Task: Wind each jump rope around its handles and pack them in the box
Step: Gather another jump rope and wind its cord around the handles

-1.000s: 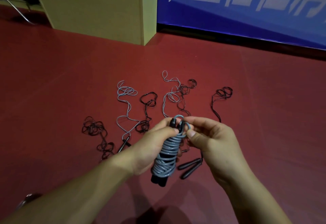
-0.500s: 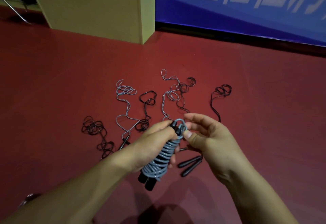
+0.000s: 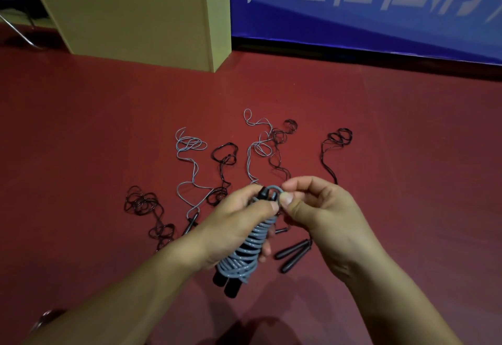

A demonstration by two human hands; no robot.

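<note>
On the red floor (image 3: pixel 81 127) at far left lies a tangled black rope (image 3: pixel 148 209), then a loose grey rope (image 3: pixel 190 160) trailing back from its black handle, with the tan box (image 3: pixel 130 10) standing well behind them. Your left hand (image 3: pixel 233 230) grips the wound grey jump rope (image 3: pixel 248 247), fingers curled round the coils; the bundle's long axis runs diagonally, its paired black handle butts pointing down-left toward you and the capped ends pointing up-right, away from you. Your right hand (image 3: pixel 323 214) pinches the last grey loop at that upper end between thumb and forefinger, the other fingers loosely curled. Beyond your hands lie more loose ropes, black and grey. Just right of the bundle, two black handles (image 3: pixel 293 253) lie side by side on the floor. The blue banner (image 3: pixel 380 13) behind carries large white characters, too blurred and cropped to read.
</note>
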